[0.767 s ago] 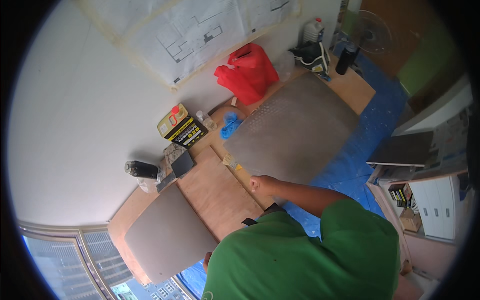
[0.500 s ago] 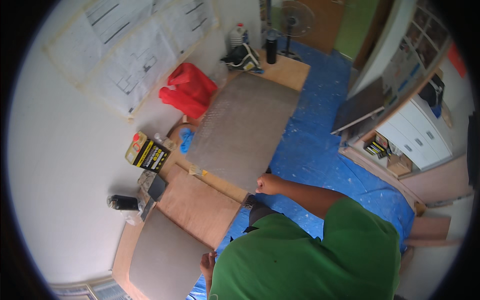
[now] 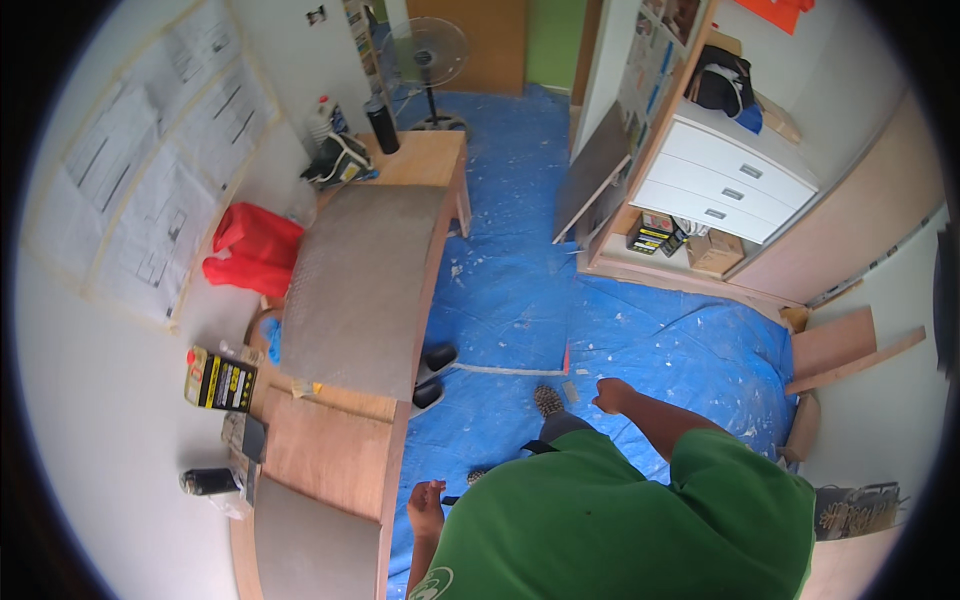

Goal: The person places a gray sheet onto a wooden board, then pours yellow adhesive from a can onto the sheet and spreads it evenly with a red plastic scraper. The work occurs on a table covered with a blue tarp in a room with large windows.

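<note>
My left hand (image 3: 426,506) hangs beside the near end of the long wooden table, apart from its edge, its fingers loosely bent and nothing visible in them. My right hand (image 3: 612,397) is closed in a fist over the blue floor sheet (image 3: 505,300), with nothing visible sticking out of it. A large grey-brown sheet (image 3: 360,290) covers the table's far part and bends down over its edge. Another grey sheet (image 3: 315,545) lies at the near end, close to my left hand. Between them is a bare wooden panel (image 3: 325,450).
Along the wall stand a yellow-black can (image 3: 220,380), a red bag (image 3: 255,245) and a black bottle (image 3: 381,125). Dark slippers (image 3: 430,378) lie by the table. A fan (image 3: 425,60) stands at the back. White drawers (image 3: 725,185) and loose boards (image 3: 835,345) are on the right.
My view and body have turned right, away from the table. My right hand has left the big sheet's near corner and is over the floor; my left hand is off the near sheet's edge.
</note>
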`<state>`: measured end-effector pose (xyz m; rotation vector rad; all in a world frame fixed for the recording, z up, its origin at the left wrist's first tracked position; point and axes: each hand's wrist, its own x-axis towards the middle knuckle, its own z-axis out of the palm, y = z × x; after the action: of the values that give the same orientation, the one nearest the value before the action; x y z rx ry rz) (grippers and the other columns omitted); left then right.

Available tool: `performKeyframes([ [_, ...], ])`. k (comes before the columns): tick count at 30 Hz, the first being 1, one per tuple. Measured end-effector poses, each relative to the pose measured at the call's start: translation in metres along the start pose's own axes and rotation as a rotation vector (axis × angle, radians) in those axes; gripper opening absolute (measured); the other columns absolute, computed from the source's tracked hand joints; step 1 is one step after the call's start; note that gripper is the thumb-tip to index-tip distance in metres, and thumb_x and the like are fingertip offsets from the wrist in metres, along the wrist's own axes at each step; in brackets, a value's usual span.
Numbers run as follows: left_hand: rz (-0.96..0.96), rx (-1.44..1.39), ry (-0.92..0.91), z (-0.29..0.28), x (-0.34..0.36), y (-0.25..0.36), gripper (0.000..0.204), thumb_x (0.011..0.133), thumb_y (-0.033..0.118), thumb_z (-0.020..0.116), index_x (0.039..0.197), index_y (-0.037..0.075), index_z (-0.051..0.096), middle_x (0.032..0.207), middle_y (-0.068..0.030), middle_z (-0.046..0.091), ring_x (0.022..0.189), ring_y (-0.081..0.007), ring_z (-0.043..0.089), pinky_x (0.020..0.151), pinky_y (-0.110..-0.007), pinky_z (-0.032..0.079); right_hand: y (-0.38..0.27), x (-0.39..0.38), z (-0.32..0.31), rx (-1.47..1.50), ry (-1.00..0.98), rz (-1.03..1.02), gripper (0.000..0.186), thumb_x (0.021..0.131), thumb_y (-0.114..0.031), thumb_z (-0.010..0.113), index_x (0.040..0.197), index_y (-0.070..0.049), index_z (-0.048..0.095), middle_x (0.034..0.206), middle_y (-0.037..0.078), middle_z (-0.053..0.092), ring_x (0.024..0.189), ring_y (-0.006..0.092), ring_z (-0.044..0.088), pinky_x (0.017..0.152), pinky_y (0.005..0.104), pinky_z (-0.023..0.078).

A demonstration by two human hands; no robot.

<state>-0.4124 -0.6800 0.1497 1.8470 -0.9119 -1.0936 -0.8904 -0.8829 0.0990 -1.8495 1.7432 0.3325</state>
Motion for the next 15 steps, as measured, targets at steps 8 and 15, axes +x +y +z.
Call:
performKeyframes([
  [8, -0.109, -0.050, -0.358, 0.142, 0.055, 0.102, 0.042, 0.109, 0.037, 0.060, 0.108, -0.003, 0.073, 0.106, -0.0127, 0.079, 0.099, -0.0194, 0.074, 0.090, -0.034, 0.056, 0.177, 0.058, 0.020, 0.234, -0.626, 0.343, 0.025, 0.093, -0.024, 0.072, 0.098, 0.000, 0.078, 0.095, 0.015, 0.080, 0.082, 0.0256, 0.080, 0.074, 0.0435, 0.065],
  [15, -0.432, -0.551, -1.099, 0.287, 0.107, 0.251, 0.060, 0.106, 0.043, 0.059, 0.146, -0.001, 0.060, 0.138, -0.0162, 0.067, 0.127, -0.0242, 0.063, 0.111, -0.037, 0.046, 0.326, 0.092, -0.027, 0.675, -0.552, 0.694, 0.028, 0.097, -0.022, 0.073, 0.106, 0.005, 0.072, 0.100, 0.016, 0.079, 0.076, 0.0285, 0.078, 0.070, 0.0425, 0.068],
])
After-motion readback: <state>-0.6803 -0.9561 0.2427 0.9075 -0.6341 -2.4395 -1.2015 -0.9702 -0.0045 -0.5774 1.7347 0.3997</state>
